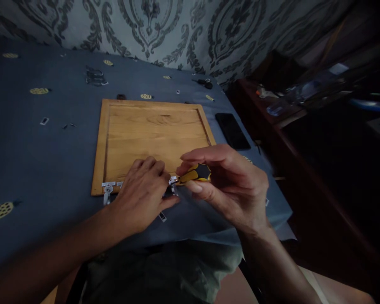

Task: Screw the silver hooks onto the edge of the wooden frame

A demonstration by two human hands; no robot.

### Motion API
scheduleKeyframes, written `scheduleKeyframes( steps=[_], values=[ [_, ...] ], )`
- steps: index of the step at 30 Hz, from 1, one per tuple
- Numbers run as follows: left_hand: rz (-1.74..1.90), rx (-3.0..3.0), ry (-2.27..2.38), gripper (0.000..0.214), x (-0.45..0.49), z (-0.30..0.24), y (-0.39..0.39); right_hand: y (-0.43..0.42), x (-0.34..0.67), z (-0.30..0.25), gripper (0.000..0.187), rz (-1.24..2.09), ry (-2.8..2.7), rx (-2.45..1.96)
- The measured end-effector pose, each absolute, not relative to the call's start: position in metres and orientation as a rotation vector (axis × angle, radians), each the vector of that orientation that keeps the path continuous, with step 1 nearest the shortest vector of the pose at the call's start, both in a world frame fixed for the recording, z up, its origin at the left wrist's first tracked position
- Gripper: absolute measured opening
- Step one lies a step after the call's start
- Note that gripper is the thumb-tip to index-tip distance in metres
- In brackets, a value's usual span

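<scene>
A framed wooden cabinet door panel (152, 139) lies on the cloth-covered table. At its near edge, my left hand (144, 192) bends its fingers over a metal hinge (173, 190), with the thumb on the near side. My right hand (234, 181) grips a short yellow-and-black screwdriver (190, 175) between thumb and fingers. The tool's metal tip points left and meets the hinge, though the exact contact point is too small to make out. Another silver hinge (107, 191) sits at the panel's near left corner; my left hand partly hides metal beside it.
Right of the panel lies a black phone (232, 131). Toward the back are loose metal hinges (95, 77) and a dark-handled tool (204, 83). Two small screws (69, 125) rest at the left. A plastic bottle (307, 90) lies on dark red furniture (285, 135) to the right.
</scene>
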State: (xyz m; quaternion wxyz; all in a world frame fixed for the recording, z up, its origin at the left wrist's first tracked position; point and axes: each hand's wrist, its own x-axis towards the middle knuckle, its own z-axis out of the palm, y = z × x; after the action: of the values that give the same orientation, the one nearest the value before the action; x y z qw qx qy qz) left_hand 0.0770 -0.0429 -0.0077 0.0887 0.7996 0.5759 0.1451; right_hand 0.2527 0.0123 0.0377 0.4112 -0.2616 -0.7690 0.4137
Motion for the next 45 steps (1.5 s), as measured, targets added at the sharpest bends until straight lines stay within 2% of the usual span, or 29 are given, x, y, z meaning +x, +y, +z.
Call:
scheduleKeyframes(
  steps=[4, 10, 19, 25, 33, 38, 45],
  values=[
    [0.337, 2.352, 1.699, 0.030, 0.078, -0.003, -0.040, 0.013, 0.262, 0.040, 0.027, 1.055, -1.999, -0.610],
    [0.235, 2.328, 1.701, 0.033, 0.078, 0.004, -0.038, 0.018, 0.259, 0.038, 0.016, 0.951, -1.869, -0.560],
    [0.250, 2.307, 1.685, 0.031, 0.078, 0.006, -0.038, 0.017, 0.267, 0.036, 0.028, 1.133, -1.825, -0.597],
    [0.274, 2.326, 1.690, 0.031, 0.078, 0.004, -0.038, 0.019, 0.266, 0.035, 0.018, 0.998, -1.804, -0.603],
    [0.267, 2.335, 1.702, 0.032, 0.078, 0.005, -0.038, 0.019, 0.270, 0.038, 0.028, 1.112, -1.838, -0.615],
    [0.254, 2.328, 1.700, 0.031, 0.078, 0.004, -0.038, 0.019, 0.270, 0.038, 0.020, 1.014, -1.849, -0.590],
    [0.291, 2.350, 1.700, 0.031, 0.078, 0.002, -0.038, 0.020, 0.272, 0.030, 0.023, 0.991, -1.831, -0.586]
  ],
)
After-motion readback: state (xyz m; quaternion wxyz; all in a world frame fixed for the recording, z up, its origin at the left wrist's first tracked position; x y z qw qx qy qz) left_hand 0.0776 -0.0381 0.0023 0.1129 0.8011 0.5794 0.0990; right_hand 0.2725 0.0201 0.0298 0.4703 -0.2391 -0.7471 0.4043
